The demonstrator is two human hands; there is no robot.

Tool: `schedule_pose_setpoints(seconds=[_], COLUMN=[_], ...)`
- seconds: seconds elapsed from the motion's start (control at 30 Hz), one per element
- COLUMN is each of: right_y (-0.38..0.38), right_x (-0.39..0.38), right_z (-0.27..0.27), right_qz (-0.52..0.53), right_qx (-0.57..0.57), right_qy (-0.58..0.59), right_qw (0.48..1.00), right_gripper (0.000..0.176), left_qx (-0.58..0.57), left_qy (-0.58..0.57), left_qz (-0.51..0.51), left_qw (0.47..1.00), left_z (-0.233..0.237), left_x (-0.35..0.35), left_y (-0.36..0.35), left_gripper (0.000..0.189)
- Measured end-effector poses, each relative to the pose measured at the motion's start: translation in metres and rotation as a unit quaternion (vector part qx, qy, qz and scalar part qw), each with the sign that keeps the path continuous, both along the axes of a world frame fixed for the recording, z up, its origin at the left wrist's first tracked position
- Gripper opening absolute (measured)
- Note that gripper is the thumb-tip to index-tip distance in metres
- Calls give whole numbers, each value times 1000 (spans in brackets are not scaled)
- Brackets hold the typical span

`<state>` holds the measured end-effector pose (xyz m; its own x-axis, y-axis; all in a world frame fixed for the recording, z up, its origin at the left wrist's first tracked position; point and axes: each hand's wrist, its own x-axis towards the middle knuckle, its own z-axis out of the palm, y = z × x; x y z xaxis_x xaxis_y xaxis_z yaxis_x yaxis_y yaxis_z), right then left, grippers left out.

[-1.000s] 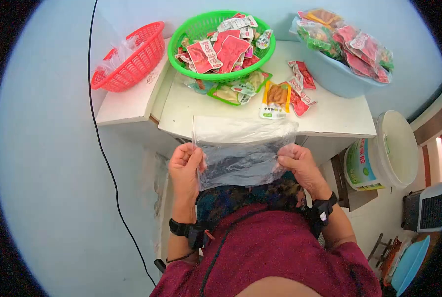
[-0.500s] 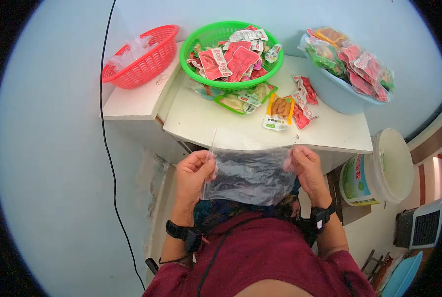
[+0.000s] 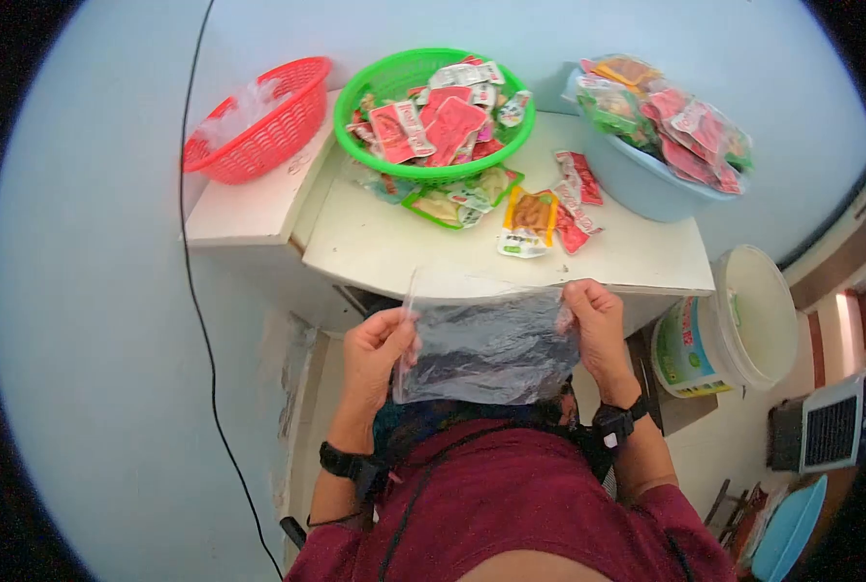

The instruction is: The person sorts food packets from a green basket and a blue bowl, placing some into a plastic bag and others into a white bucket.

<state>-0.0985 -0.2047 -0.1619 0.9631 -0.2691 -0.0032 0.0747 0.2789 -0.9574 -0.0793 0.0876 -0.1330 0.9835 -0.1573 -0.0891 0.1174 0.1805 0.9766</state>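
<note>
A: Hands?
B: Left hand (image 3: 375, 349) and right hand (image 3: 593, 320) each pinch a top corner of the clear, crinkled plastic bag (image 3: 486, 349), fingers pressed together.
A: Bag where?
B: Stretched between them, below the white table's (image 3: 404, 247) near edge, above the lap.

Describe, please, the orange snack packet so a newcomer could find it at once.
Start at the white table, between the green basket and the blue basin. The orange snack packet lies there beside red packets. Only it has an orange border and a white bottom strip.
</note>
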Motion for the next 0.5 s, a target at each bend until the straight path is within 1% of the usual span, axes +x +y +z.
schedule_pose_setpoints(seconds=[0.03,0.13,0.2,0.27,0.33,0.43,0.47,0.5], right_y=[-1,0,3,5,7,23,30,36], right_x=[-1,-2,1,4,3,-4,-8,-13], right_z=[0,7,12,17,27,55,66,75], right_qz=[-7,-21,-76,-126,-132,-137,-138,-80], right_qx=[-9,-86,-143,-201,-262,-357,-388,-365], right_qy=[-3,-10,-47,-84,-114,-182,-210,-185], right_qw=[1000,996,986,968,949,906,887,909], right_gripper=[20,17,14,14,15,14,13,18], left_qx=[-1,5,19,32,63,117,179,240], left_qy=[-1,-20,-49,-105,-167,-306,-355,-400], left_qz=[3,27,60,110,167,272,283,291], left_qw=[1000,999,997,988,970,905,873,835], left_z=[-1,1,10,20,39,63,73,83], left_x=[-1,-3,-7,-8,-15,-20,-25,-30], left_y=[-2,0,1,6,11,13,13,11], left_gripper=[13,10,9,5,3,9,10,12])
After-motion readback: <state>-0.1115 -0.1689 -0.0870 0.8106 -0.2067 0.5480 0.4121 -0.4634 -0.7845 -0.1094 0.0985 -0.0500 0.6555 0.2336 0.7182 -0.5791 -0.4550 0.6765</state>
